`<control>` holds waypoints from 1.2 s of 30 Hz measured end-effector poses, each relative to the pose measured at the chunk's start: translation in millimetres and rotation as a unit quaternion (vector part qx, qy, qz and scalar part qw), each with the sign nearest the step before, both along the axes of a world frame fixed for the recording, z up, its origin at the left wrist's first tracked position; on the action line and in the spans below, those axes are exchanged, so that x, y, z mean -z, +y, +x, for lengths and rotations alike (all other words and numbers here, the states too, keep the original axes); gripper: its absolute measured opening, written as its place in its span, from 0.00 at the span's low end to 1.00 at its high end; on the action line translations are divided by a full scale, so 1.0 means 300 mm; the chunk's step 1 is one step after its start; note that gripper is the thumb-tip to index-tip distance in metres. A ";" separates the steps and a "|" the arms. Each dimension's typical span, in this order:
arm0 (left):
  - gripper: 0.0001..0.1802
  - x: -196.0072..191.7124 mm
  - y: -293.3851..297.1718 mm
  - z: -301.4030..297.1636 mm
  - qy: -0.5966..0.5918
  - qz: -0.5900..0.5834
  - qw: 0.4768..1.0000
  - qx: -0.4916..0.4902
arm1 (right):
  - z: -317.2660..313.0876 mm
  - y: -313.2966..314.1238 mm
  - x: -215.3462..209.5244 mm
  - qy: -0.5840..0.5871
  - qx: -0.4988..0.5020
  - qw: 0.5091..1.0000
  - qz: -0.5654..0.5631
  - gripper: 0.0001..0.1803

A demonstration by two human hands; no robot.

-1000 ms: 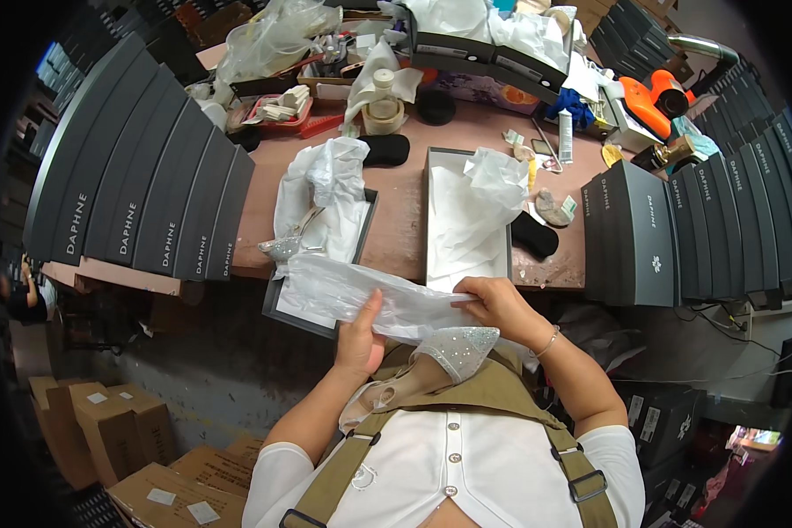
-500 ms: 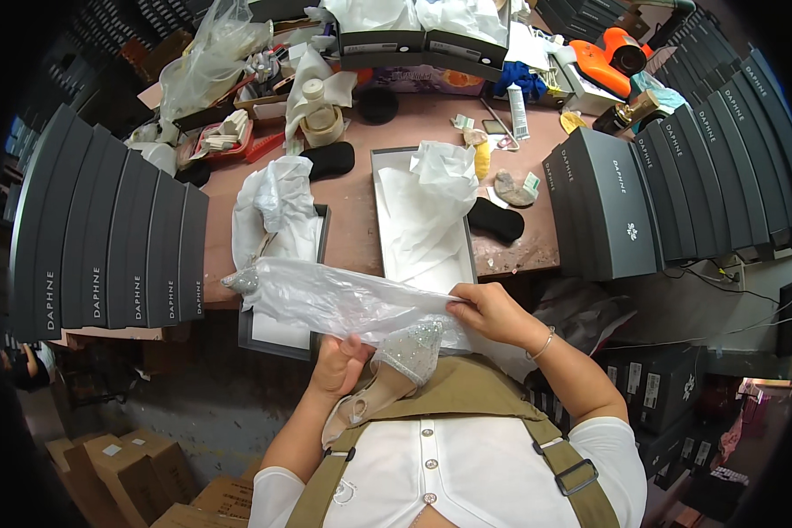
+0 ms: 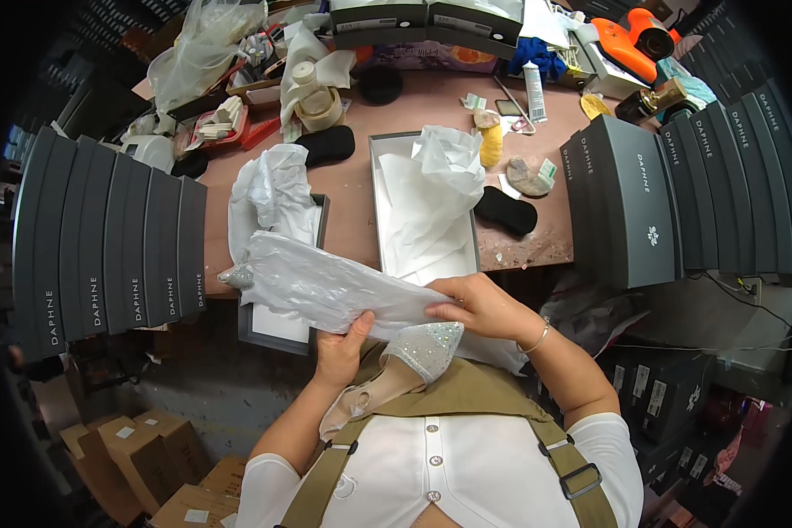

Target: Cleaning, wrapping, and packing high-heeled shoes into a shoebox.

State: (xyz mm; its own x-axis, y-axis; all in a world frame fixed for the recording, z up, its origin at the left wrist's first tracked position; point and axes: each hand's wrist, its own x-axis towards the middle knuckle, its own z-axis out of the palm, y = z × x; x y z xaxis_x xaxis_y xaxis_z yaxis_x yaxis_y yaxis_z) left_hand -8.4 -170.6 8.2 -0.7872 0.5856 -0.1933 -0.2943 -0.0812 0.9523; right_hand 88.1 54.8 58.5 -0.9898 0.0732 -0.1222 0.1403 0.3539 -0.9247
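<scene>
A sheet of thin white wrapping paper (image 3: pixel 326 280) stretches slantwise in front of me, over the near edge of the table. From its left end pokes the pointed, glittery toe of a shoe (image 3: pixel 237 276); the rest of that shoe is hidden. My left hand (image 3: pixel 339 354) is closed on the paper's lower edge, thumb on top. Fingers of my right hand (image 3: pixel 486 310) pinch its right part. A second sparkly pointed shoe (image 3: pixel 424 350) rests against my apron (image 3: pixel 475 387), beside my left forearm, with its toe toward the right hand.
An open shoebox (image 3: pixel 378 198) with crumpled white paper stands mid-table; a grey box part (image 3: pixel 324 220) with paper lies left of it. Dark shoeboxes (image 3: pixel 75 246) line the left, more (image 3: pixel 620 202) the right. Black pads (image 3: pixel 506 211), tape rolls (image 3: pixel 317 107) and an orange tool (image 3: pixel 625 51) lie behind.
My right hand has shifted left along the paper, and the left hand's thumb now presses over its edge. The loose shoe's toe has moved right and up a little.
</scene>
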 end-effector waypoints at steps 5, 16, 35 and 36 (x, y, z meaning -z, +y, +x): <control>0.21 0.012 -0.025 -0.001 -0.157 0.129 0.979 -0.025 | -0.022 -0.025 0.012 0.032 -0.006 0.998 0.062 0.07; 0.24 -0.072 -0.051 -0.055 -0.122 -0.205 0.936 0.258 | -0.027 -0.025 -0.041 0.078 0.006 0.990 0.121 0.11; 0.17 -0.056 -0.012 -0.126 0.208 -0.313 0.898 0.230 | -0.076 0.001 0.027 0.031 0.094 0.989 -0.107 0.10; 0.16 -0.083 0.026 -0.140 0.132 -0.363 0.892 0.235 | -0.093 0.015 0.028 0.029 0.094 0.991 -0.085 0.10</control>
State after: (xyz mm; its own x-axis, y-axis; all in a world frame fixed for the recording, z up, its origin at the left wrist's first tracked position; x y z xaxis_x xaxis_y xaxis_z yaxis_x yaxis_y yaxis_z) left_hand -50.3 -162.8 33.2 -0.5617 0.6586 -0.5006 0.1089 0.6587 0.7445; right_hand 60.1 59.4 50.0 -0.9663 0.2409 -0.0910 0.1332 0.1647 -0.9773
